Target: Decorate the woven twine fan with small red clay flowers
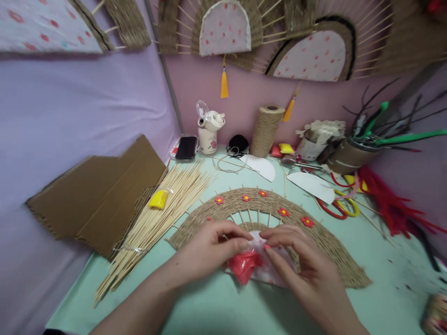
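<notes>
One clear plastic packet point(260, 260) of red clay is pinched between the closed fingers of the left hand point(209, 246) and right hand point(300, 265). It is held low over the woven jute arch point(314, 232), on the mint surface point(216, 307).

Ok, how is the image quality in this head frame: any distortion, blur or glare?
Head view: even, soft light, no harsh glare; strong wide-angle bending at the edges; left hand, right hand and the red clay packet slightly soft; bottom right corner blurred.
</notes>
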The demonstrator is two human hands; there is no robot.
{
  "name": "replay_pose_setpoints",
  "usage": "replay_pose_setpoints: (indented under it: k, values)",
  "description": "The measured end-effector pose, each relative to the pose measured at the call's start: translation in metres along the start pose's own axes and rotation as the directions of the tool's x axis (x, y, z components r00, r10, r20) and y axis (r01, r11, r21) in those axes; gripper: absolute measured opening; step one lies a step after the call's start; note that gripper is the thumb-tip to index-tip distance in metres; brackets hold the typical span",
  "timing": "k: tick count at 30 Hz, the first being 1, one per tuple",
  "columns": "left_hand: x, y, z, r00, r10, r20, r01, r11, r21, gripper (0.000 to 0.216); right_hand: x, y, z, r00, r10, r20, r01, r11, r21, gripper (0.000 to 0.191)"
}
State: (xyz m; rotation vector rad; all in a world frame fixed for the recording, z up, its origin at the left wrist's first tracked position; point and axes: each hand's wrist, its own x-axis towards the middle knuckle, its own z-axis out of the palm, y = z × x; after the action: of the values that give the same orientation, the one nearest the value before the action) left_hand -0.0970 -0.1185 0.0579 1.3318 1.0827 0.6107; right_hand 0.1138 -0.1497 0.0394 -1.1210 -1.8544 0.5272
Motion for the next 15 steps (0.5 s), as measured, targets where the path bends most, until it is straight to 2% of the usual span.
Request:
replay_pose_setpoints:
  k: [1, 3, 7, 11, 13, 15]
  values:
    - [0.000, 0.001, 0.010, 0.996, -0.035, 0.085, 0.043, 0.994, -0.102, 0.023, 0.001, -0.002, 0.001, 1.000, 0.004, -0.024, -0.004, 1.000, 0.027, 0.005]
    - [0.002, 0.001, 0.025, 0.989, -0.061, 0.134, 0.093, 0.963, -0.253, 0.032, 0.002, -0.005, 0.001, 0.998, 0.004, -0.060, -0.001, 0.998, 0.056, 0.006]
    - [0.008, 0.000, 0.040, 0.992, -0.112, 0.059, 0.126, 0.869, -0.479, 0.038, 0.002, -0.007, 0.002, 0.997, -0.035, -0.067, 0.036, 0.999, 0.024, 0.007]
    - [0.012, -0.003, 0.047, 0.989, -0.132, 0.074, 0.150, 0.791, -0.593, 0.037, -0.001, -0.004, 0.002, 0.994, -0.094, -0.062, 0.092, 0.995, -0.039, 0.012]
    - [0.013, -0.006, 0.047, 0.992, -0.120, 0.040, 0.117, 0.757, -0.643, 0.034, -0.003, -0.002, 0.001, 0.995, -0.072, -0.075, 0.069, 0.997, -0.034, 0.018]
    - [0.014, -0.008, 0.046, 0.994, -0.106, -0.029, 0.058, 0.732, -0.679, 0.030, -0.005, 0.001, 0.001, 0.993, 0.012, -0.121, -0.007, 0.999, 0.036, 0.027]
